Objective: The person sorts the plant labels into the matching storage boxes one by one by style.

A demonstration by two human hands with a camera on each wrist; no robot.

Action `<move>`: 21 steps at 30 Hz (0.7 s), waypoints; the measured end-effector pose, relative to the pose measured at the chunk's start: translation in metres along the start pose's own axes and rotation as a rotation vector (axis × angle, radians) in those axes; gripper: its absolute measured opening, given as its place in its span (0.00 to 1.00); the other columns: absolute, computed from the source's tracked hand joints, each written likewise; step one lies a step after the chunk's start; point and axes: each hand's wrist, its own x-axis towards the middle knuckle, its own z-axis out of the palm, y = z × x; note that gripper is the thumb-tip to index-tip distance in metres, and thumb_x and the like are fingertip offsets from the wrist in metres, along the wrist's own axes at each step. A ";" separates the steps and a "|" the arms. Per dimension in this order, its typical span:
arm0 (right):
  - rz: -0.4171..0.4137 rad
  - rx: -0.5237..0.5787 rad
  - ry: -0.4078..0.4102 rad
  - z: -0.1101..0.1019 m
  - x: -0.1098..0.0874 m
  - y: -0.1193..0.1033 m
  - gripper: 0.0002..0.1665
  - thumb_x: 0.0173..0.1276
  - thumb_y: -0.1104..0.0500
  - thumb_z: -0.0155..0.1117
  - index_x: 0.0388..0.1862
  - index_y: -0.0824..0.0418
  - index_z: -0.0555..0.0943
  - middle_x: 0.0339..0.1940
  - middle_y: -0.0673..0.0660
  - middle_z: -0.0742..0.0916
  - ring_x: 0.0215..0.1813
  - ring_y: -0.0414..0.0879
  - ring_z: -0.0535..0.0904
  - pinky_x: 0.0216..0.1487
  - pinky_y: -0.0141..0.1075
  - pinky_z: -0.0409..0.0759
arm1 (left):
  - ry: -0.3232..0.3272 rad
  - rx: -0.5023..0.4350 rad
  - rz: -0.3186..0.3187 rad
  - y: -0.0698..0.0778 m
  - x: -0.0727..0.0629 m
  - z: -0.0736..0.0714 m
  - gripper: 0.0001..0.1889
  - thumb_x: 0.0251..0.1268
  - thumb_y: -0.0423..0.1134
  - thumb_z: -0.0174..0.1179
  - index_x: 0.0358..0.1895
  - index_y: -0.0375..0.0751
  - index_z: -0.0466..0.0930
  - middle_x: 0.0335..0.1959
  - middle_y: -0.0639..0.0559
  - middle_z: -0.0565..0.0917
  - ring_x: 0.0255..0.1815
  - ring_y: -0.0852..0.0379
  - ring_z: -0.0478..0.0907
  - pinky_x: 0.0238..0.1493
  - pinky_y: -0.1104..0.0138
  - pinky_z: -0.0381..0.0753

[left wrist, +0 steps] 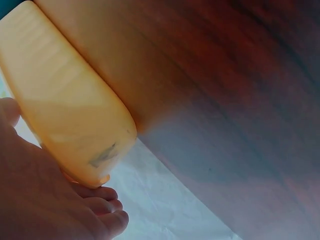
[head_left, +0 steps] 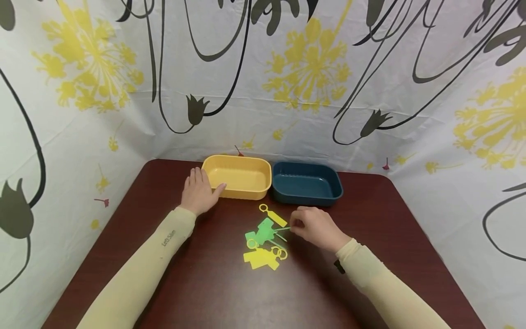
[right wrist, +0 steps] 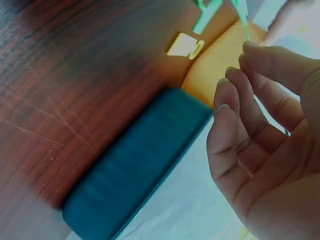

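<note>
My left hand [head_left: 199,193] rests at the left end of the yellow bin [head_left: 236,195], its fingers extended along the rim and its thumb over the front edge. In the left wrist view, fingertips touch the bin's corner. Thumb and forefinger of my right hand [right wrist: 272,125] pinch the thin stem of a green tag [right wrist: 241,9]. Other green tags [head_left: 265,234] lie overlapped on the table to the left of that hand. A yellow tag with a ring [head_left: 276,218] lies behind them, and a cluster of yellow ring tags [head_left: 260,259] in front.
Right beside the yellow bin stands a dark blue bin [head_left: 308,200], near the far edge of the brown table [head_left: 222,292]. A white sheet with a printed flower pattern [head_left: 246,82] hangs behind and at both sides.
</note>
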 end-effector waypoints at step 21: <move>0.031 0.025 0.176 -0.022 0.012 0.012 0.08 0.62 0.56 0.77 0.31 0.45 0.85 0.28 0.39 0.79 0.30 0.35 0.75 0.31 0.34 0.78 | 0.026 0.035 0.014 0.002 -0.001 0.003 0.53 0.73 0.70 0.40 0.76 0.17 0.45 0.77 0.22 0.47 0.79 0.30 0.42 0.76 0.43 0.44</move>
